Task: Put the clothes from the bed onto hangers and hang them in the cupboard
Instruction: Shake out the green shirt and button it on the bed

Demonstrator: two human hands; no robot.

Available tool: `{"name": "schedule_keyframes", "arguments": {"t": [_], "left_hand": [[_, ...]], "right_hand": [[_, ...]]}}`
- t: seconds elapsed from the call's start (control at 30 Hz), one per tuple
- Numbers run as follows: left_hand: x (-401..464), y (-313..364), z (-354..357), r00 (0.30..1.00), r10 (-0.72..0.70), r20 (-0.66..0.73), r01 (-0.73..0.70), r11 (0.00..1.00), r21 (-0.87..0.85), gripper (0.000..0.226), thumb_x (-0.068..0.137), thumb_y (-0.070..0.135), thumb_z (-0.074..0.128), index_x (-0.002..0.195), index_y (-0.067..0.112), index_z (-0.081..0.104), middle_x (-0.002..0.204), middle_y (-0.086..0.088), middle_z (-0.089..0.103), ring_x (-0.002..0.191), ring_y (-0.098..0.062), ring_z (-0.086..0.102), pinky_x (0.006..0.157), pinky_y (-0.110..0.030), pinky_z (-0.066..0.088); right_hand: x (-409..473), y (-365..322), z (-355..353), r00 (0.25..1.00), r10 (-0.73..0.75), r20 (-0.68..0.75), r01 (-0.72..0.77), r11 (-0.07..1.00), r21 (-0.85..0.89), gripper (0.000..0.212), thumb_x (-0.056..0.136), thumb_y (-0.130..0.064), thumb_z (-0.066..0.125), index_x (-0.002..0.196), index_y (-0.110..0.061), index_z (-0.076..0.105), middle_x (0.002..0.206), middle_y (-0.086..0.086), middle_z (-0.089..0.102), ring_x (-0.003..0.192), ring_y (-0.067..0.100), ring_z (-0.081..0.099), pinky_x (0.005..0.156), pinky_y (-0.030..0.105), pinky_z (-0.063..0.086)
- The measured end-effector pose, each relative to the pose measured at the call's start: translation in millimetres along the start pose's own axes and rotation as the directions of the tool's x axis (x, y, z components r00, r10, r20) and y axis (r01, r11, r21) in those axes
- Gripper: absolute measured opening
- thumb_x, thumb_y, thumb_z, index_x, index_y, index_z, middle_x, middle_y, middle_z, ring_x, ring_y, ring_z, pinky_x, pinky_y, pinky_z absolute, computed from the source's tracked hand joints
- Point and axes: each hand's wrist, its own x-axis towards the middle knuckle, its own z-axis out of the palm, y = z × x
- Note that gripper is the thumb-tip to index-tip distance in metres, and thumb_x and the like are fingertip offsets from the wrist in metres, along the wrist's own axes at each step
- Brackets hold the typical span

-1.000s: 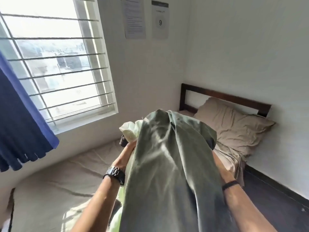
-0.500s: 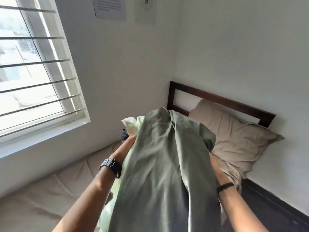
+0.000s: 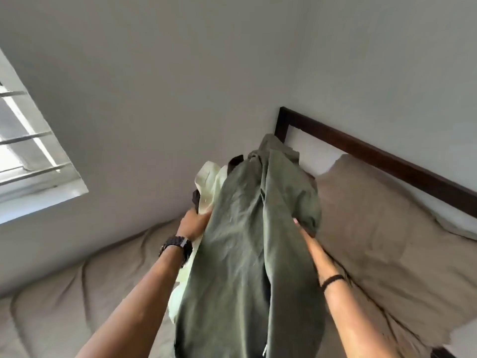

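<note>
the olive green garment is hanging between my arms above the bed, pale green cloth bunching at its ten o'clock. my left hand is gripping that bundle; my right hand is pressing the garment's three o'clock side, its grip hidden, with the pillow lying beyond.

A single head-worn view looks forward and down over a bed, tilted so the room leans. It sits close above both forearms, which enter from 6 o'clock and reach toward centre. The headboard runs from 12 toward 3 o'clock; a window lies at 9 o'clock.
</note>
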Motion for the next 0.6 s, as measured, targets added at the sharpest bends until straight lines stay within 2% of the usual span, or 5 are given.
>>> {"name": "schedule_keyframes", "arguments": {"t": [0.1,0.2,0.3,0.47,0.6], "left_hand": [[48.0,-93.5,58.6,0.988,-0.12,0.095,0.083,0.942,0.325,0.078,0.091,0.032,0.059,0.151,0.012,0.013,0.149,-0.014,0.034,0.132,-0.03,0.041,0.1,-0.031,0.037],[56.1,-170.4,123.2,0.921,-0.214,0.325,0.001,0.836,0.548,0.088,0.092,0.033,0.058,0.151,0.016,-0.005,0.158,-0.017,0.01,0.145,-0.028,0.018,0.115,-0.033,0.022],[58.0,-224.9,170.5,0.867,-0.28,0.412,-0.096,0.718,0.69,0.086,0.094,0.03,0.052,0.151,0.011,-0.009,0.157,-0.02,-0.008,0.147,-0.03,0.002,0.117,-0.031,0.01],[72.7,-269.0,194.3,0.847,-0.325,0.421,-0.121,0.653,0.748,0.086,0.093,0.031,0.054,0.151,0.018,-0.008,0.159,-0.013,-0.012,0.144,-0.034,0.018,0.116,-0.033,0.019],[71.6,-268.8,190.2,0.851,-0.286,0.44,-0.162,0.655,0.738,0.084,0.09,0.02,0.056,0.152,0.02,-0.001,0.159,-0.009,-0.006,0.14,-0.035,0.029,0.114,-0.034,0.026]], "right_hand": [[18.5,58.3,37.8,0.977,0.187,0.1,-0.171,0.973,-0.154,0.117,0.063,-0.065,0.075,0.152,-0.023,0.012,0.151,-0.001,0.035,0.137,0.016,0.036,0.115,0.034,0.027],[28.7,135.6,77.7,0.905,0.308,0.293,-0.135,0.862,-0.488,0.105,0.081,-0.05,0.068,0.153,-0.023,-0.004,0.159,0.009,0.01,0.146,0.021,0.015,0.117,0.032,0.018],[42.5,203.3,108.1,0.87,0.353,0.344,-0.018,0.72,-0.694,0.101,0.084,-0.047,0.064,0.151,-0.031,-0.01,0.159,0.012,-0.012,0.147,0.03,0.013,0.115,0.041,0.027],[58.3,242.5,108.7,0.875,0.331,0.353,0.049,0.665,-0.745,0.089,0.092,-0.029,0.058,0.151,-0.032,-0.008,0.159,0.01,-0.013,0.146,0.026,0.018,0.115,0.032,0.025],[52.4,228.9,95.3,0.913,0.214,0.346,0.146,0.621,-0.77,0.075,0.093,-0.004,0.043,0.152,-0.033,0.009,0.16,0.007,0.009,0.14,0.027,0.031,0.11,0.03,0.031]]}}
